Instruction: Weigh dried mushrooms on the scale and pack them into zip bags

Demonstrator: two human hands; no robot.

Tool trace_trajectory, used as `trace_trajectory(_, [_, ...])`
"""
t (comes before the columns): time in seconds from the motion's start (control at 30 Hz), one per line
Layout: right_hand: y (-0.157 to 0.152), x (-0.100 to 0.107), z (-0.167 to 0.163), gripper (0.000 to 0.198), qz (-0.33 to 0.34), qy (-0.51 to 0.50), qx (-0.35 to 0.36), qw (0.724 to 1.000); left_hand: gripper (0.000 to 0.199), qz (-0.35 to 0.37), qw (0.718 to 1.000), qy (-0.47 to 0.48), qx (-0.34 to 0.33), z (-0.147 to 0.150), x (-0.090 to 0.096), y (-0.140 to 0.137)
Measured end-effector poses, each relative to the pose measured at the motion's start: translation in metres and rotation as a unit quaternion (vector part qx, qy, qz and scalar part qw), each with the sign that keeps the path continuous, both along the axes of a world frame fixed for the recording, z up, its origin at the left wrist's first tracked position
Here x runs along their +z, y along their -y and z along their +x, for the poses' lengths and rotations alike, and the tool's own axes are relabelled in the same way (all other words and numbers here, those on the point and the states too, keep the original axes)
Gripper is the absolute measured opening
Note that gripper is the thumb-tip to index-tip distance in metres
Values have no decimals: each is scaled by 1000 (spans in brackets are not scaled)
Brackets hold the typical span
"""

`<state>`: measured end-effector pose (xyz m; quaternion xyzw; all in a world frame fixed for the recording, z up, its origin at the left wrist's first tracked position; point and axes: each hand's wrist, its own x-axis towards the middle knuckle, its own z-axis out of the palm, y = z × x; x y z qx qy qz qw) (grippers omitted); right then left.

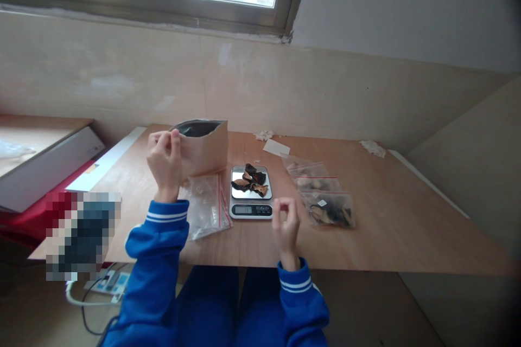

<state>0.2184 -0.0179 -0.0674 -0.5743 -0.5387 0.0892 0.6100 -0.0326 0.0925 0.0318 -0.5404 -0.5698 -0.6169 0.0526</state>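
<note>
My left hand (165, 161) is closed at the left rim of a brown paper bag (205, 149), whose dark-lined mouth gapes upward. My right hand (286, 225) hovers by the lower right corner of a small kitchen scale (251, 210), fingers curled together; whatever they may hold is hidden. Several dark, curled dried pieces (250, 181), like dried mushroom, lie on the scale's shiny plate. The digits on its display are too small to read. Below the paper bag, clear zip bags (205, 206) with red seal strips lie flat, partly behind my left forearm.
Right of the scale, filled zip bags (331, 210) overlap in a row, the nearest with dark dried pieces. A white card (277, 147) and crumpled tissue (264, 135) lie behind. A blurred-out dark object (87, 236) rests at the left table edge, with cables (87, 303) below.
</note>
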Motion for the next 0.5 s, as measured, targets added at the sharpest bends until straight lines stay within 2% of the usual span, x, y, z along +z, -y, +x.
trace_trajectory(0.1, [13, 47, -40, 10, 93, 76, 129, 984, 26, 71, 997, 11, -21, 20, -22, 42])
trace_trajectory(0.17, [19, 74, -60, 24, 117, 160, 216, 956, 48, 124, 990, 25, -64, 29, -34, 66])
trace_trajectory(0.2, [20, 83, -67, 28, 116, 202, 243, 941, 52, 118, 990, 26, -78, 31, -38, 77])
trace_trajectory(0.23, [21, 90, -73, 32, 105, 242, 262, 928, 45, 92, 992, 14, -85, 31, -41, 85])
trace_trajectory(0.33, [19, 97, -79, 35, 32, 335, 271, 902, 11, 5, 996, -60, -70, 25, -42, 100])
trace_trajectory(0.4, [19, 98, -81, 35, -43, 380, 271, 884, 13, -11, 996, -78, -35, 20, -42, 104])
trace_trajectory(0.5, [15, 101, -85, 36, -171, 417, 274, 849, 18, -2, 998, -55, 19, 20, -46, 105])
